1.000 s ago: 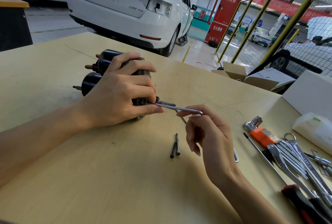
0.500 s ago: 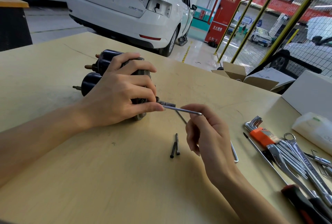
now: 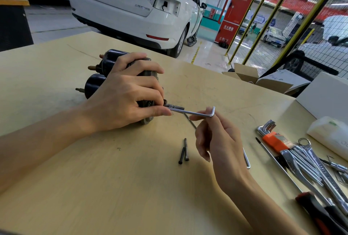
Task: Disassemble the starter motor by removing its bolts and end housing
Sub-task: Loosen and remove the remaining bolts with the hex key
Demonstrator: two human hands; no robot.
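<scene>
The black starter motor [image 3: 94, 82] lies on its side on the wooden table [image 3: 94, 178], with copper studs pointing left. My left hand [image 3: 128, 93] grips its grey end housing from above and hides most of it. A silver hex key [image 3: 194, 112] runs from the housing's lower right side toward my right hand [image 3: 216, 138], which pinches it near the bend; the short leg points up. Two removed long bolts [image 3: 184, 151] lie side by side on the table below the key.
An orange-holdered hex key set [image 3: 271, 135], several chrome wrenches [image 3: 310, 165] and a red-and-black handled tool [image 3: 320, 214] lie at the right. A loose hex key [image 3: 247, 159] rests behind my right wrist. White boxes and a plastic bag stand far right; a white car is parked beyond.
My right hand has turned the hex key, so its short bent leg now sticks upward. The left hand and motor have stayed in place.
</scene>
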